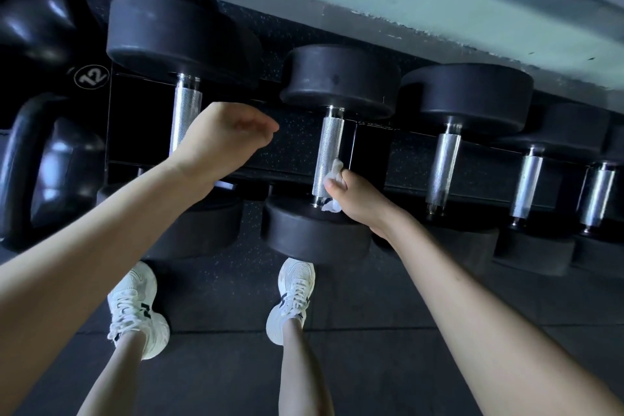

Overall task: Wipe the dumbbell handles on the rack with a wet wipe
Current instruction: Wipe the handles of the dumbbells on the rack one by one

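Grip of right hand (358, 192) pinches wet wipe (334, 169) to a dumbbell handle (329, 145); left hand (223, 137), loosely curled, part-hides another handle (185, 111).

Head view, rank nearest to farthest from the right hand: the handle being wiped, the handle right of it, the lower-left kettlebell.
1. Wiped handle: touched by the right hand through the wet wipe.
2. Next handle: just to the right.
3. Kettlebell: far left, beyond the left hand.
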{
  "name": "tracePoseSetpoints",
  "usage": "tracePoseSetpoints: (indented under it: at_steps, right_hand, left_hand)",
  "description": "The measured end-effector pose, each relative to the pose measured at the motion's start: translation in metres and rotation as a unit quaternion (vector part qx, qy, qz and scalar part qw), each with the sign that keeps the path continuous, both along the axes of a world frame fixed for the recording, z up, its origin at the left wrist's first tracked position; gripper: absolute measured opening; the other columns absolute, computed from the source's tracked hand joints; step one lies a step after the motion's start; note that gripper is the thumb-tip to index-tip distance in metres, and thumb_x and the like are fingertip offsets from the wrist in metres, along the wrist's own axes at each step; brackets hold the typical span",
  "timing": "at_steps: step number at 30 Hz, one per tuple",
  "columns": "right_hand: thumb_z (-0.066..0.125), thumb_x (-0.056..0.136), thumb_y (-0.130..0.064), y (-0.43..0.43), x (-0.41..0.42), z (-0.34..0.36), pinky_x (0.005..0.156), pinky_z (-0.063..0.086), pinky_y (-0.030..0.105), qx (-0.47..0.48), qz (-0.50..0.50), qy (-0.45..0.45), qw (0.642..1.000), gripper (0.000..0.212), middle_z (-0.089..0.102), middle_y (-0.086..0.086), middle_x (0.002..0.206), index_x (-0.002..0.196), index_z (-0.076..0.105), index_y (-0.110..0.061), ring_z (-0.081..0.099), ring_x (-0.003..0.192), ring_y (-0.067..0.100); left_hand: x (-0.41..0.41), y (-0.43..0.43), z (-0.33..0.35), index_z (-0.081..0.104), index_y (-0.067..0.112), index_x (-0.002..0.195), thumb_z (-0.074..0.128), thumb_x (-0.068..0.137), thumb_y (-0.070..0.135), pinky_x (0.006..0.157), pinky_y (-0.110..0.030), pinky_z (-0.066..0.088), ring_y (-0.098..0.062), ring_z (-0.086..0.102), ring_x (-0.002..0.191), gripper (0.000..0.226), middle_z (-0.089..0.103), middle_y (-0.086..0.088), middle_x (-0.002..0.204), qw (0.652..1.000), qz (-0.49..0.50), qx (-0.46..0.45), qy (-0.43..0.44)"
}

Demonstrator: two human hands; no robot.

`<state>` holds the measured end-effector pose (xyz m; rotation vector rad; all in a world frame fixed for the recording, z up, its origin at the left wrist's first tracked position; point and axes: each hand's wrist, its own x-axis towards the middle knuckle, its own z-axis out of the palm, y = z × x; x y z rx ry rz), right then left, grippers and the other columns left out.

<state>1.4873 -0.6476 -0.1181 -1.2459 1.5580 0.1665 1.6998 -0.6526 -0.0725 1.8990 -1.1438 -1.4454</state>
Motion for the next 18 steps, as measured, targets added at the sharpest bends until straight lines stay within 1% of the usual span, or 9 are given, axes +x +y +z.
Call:
tracePoseSetpoints:
  at_steps: [2,4,6,8,10,12,14,16,18]
  right_hand:
    - [0.034,0.099,-0.029,0.001,-0.003,0.004,0.073,0.038,0.034,-0.029,0.061,0.059,0.996,0.036,0.042,-0.003,0.07,0.064,0.03,-0.021,0.047,0.07,0.015]
    - [0.034,0.099,-0.034,0.003,-0.005,0.009,0.07,0.034,0.035,-0.047,0.073,0.082,0.993,0.036,0.039,-0.007,0.066,0.065,0.033,-0.023,0.043,0.074,0.019]
    - [0.035,0.098,-0.041,0.005,0.0,0.02,0.071,0.037,0.036,-0.067,0.042,0.056,0.995,0.033,0.044,-0.009,0.069,0.073,0.045,-0.023,0.046,0.076,0.019]
    - [0.034,0.096,-0.048,0.01,0.015,0.036,0.076,0.043,0.039,-0.088,0.021,0.02,0.996,0.033,0.054,-0.007,0.08,0.09,0.055,-0.024,0.051,0.081,0.02]
    - [0.037,0.094,-0.052,0.017,0.034,0.052,0.08,0.046,0.042,-0.112,0.013,-0.002,0.994,0.033,0.061,-0.007,0.086,0.094,0.057,-0.025,0.057,0.084,0.02]
    - [0.048,0.093,-0.043,0.023,0.058,0.065,0.069,0.043,0.038,-0.136,-0.009,-0.02,0.991,0.024,0.054,-0.012,0.069,0.078,0.054,-0.025,0.054,0.072,0.017]
    - [0.056,0.09,-0.033,0.026,0.085,0.073,0.06,0.034,0.032,-0.16,-0.052,-0.022,0.986,0.032,0.041,-0.012,0.051,0.062,0.046,-0.023,0.043,0.056,0.008]
    - [0.058,0.089,-0.032,0.025,0.116,0.075,0.056,0.035,0.032,-0.164,-0.095,-0.025,0.982,0.034,0.043,-0.013,0.047,0.06,0.05,-0.016,0.047,0.044,0.002]
    - [0.058,0.088,-0.036,0.022,0.149,0.07,0.053,0.036,0.031,-0.166,-0.105,-0.021,0.98,0.036,0.05,-0.008,0.051,0.066,0.056,-0.007,0.049,0.041,0.002]
  left_hand:
    - [0.003,0.003,0.001,0.069,0.028,0.088,0.06,0.086,0.013,0.087,-0.022,0.046,-0.007,0.061,0.09,0.018,0.069,0.011,0.089,1.0,0.005,-0.001,-0.001]
    - [0.009,0.008,0.004,0.07,0.028,0.088,0.06,0.085,0.012,0.091,-0.026,0.047,-0.01,0.063,0.093,0.019,0.07,0.008,0.092,1.0,0.018,0.005,0.003]
    - [0.017,0.013,0.008,0.07,0.026,0.088,0.06,0.085,0.01,0.091,-0.027,0.048,-0.013,0.064,0.092,0.019,0.071,0.004,0.093,0.999,0.032,0.011,0.009]
    - [0.031,0.022,0.015,0.07,0.027,0.085,0.061,0.085,0.009,0.09,-0.027,0.048,-0.014,0.064,0.089,0.02,0.071,0.004,0.09,0.999,0.044,0.011,0.008]
    - [0.048,0.029,0.023,0.071,0.027,0.086,0.063,0.084,0.009,0.089,-0.029,0.048,-0.013,0.065,0.088,0.02,0.071,0.003,0.09,0.999,0.053,0.006,-0.009]
    - [0.067,0.038,0.033,0.072,0.021,0.09,0.062,0.083,0.006,0.085,-0.026,0.047,-0.011,0.064,0.083,0.019,0.071,0.002,0.087,0.997,0.072,0.006,-0.033]
    - [0.087,0.049,0.041,0.072,0.021,0.09,0.062,0.084,0.006,0.081,-0.025,0.046,-0.011,0.063,0.081,0.018,0.07,0.002,0.084,0.994,0.095,0.008,-0.051]
    - [0.108,0.06,0.043,0.07,0.024,0.085,0.062,0.084,0.007,0.082,-0.029,0.047,-0.012,0.062,0.079,0.018,0.07,0.001,0.083,0.991,0.121,0.014,-0.058]
    - [0.128,0.067,0.038,0.069,0.025,0.081,0.062,0.084,0.007,0.084,-0.034,0.049,-0.011,0.061,0.073,0.02,0.069,0.002,0.08,0.988,0.148,0.017,-0.048]
